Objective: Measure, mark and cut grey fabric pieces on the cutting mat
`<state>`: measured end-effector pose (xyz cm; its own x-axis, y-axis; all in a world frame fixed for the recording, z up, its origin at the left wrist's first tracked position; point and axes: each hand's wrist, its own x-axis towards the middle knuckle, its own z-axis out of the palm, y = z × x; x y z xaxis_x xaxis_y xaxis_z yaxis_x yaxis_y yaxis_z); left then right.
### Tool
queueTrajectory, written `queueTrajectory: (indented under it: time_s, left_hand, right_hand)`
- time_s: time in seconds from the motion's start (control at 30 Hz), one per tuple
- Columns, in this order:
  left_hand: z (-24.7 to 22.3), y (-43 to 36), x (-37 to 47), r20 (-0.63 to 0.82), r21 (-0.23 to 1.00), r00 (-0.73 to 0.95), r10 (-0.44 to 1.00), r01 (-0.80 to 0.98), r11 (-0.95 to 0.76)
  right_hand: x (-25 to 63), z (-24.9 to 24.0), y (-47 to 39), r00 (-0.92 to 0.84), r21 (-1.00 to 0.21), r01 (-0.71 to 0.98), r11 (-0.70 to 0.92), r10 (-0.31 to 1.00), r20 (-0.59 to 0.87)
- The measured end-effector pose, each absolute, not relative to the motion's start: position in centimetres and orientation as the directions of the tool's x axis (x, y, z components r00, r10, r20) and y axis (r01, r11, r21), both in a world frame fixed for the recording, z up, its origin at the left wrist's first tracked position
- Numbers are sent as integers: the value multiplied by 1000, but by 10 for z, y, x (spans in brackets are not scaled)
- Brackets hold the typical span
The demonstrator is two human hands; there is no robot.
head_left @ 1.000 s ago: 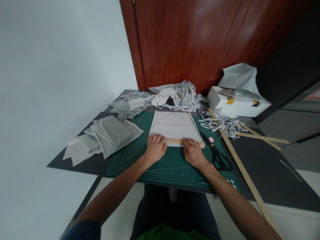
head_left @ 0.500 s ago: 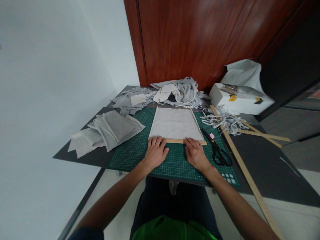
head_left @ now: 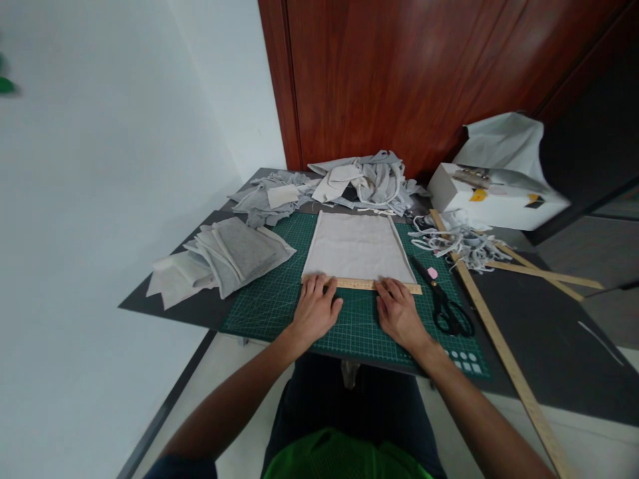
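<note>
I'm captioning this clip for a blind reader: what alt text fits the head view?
Both hands, left hand and right hand, press flat on a wooden ruler laid across the near edge of a pale fabric panel on a green cutting mat. Black scissors lie to the right.

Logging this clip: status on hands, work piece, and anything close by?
Left hand and right hand flat, open, fingertips on wooden ruler. Ruler lies along near edge of fabric panel on cutting mat. Scissors beside right hand.
</note>
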<state>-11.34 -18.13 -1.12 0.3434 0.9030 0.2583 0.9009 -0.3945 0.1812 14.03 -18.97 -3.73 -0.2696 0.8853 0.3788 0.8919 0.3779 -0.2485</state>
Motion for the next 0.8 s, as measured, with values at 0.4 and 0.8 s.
queueTrajectory:
  time_s: [0.4, 0.8]
  left_hand:
    - [3, -174, -112, 219, 111, 357, 908, 915, -387]
    - [2, -158, -116, 204, 78, 407, 891, 900, -429]
  right_hand:
    - [138, -30, -189, -248, -240, 910, 338, 907, 339]
    - [143, -28, -182, -242, -230, 919, 320, 919, 312]
